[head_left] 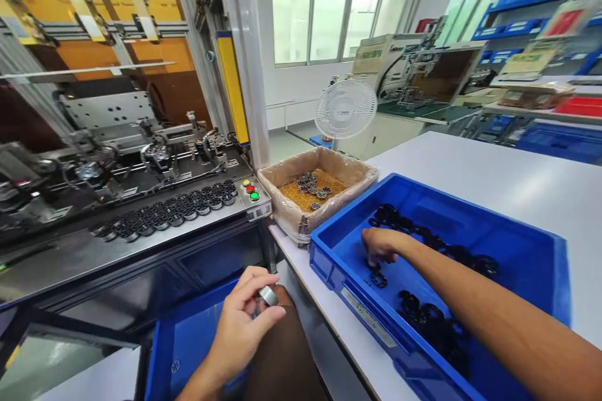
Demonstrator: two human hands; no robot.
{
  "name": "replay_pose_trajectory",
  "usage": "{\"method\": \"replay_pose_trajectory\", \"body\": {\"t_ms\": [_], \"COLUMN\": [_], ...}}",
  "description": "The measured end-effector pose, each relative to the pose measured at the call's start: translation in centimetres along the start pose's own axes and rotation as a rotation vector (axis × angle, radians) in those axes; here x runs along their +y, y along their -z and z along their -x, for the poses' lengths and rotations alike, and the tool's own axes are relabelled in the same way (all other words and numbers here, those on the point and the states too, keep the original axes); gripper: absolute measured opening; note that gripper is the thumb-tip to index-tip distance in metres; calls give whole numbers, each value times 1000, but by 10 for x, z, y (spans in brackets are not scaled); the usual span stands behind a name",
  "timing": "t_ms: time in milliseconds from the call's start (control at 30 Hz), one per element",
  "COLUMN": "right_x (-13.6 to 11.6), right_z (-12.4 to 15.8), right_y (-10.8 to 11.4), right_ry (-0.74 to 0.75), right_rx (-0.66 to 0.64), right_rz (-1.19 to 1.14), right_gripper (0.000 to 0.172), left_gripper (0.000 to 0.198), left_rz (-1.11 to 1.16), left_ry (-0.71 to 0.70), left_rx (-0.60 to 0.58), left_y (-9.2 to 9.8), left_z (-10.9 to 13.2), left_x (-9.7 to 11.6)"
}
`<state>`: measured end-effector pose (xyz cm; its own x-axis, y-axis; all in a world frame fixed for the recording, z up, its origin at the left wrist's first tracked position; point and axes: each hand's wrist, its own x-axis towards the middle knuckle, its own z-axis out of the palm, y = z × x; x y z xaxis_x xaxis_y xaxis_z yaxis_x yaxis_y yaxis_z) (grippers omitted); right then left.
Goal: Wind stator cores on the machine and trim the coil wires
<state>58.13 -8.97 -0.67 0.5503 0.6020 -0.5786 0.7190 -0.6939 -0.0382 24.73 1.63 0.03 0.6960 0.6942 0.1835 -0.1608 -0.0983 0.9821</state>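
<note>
My left hand [247, 310] is above my lap, its thumb and fingers closed around a short silver metal ring [268, 296]. My right hand [380, 245] reaches down into a large blue bin [470, 207], fingers bent and pressed together. Just under the fingertips is a black toothed ring [379, 279]; the fingers hide part of what they pinch. More black rings lie in the bin, in a row [437, 239] along the far side and in a heap [435, 322] nearer to me, partly covered by my forearm.
A plastic-lined box [320, 219] with several metal-and-black parts [314, 185] stands left of the bin. Rows of ring parts [174, 210] lie on the machine's ledge, beside a button box [254, 195]. A lower blue bin [188, 332] sits left of my legs. A fan [347, 109] stands behind.
</note>
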Motion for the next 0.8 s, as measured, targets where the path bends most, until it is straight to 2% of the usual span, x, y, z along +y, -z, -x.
{"method": "replay_pose_trajectory", "body": {"t_ms": [67,133,233,300,400,433,500,533,600,667,733,800], "right_x": [0,1,5,8,0,-10,-37,-54,-86,-110,-120,-121], "right_z": [-7,-12,-16,-13,11,25,59,78,111,133,142,142], "right_y": [-11,-18,-16,-3,24,30,33,28,13,-5,-18,-25], "right_ry": [27,101,285,419,531,554,628,755,981,1156,1253,1279], "right_rx": [7,71,264,434,674,742,856,907,938,923,874,833], "right_rz": [-6,-20,-71,-109,-126,-128,-159,-235,-388,-478,-522,-540], "right_gripper": [25,23,22,24,30,25,2,6,8,12,16,18], "left_gripper": [41,45,41,40,41,41,41,42,45,49,54,56], "left_rz": [-120,-190,-236,-250,-174,-91,140,258,438,537,597,611], "left_ry": [-81,-143,-199,-200,-119,-71,44,102,200,264,295,299], "left_rx": [-21,-24,-30,-48,-81,-89,-98,-98,-87,-76,-77,-110], "left_y": [2,6,14,18,19,18,12,8,-1,-9,-15,-19], "left_z": [5,8,11,12,12,11,9,7,4,3,3,5], "left_x": [4,8,14,17,19,18,17,16,14,12,11,9]}}
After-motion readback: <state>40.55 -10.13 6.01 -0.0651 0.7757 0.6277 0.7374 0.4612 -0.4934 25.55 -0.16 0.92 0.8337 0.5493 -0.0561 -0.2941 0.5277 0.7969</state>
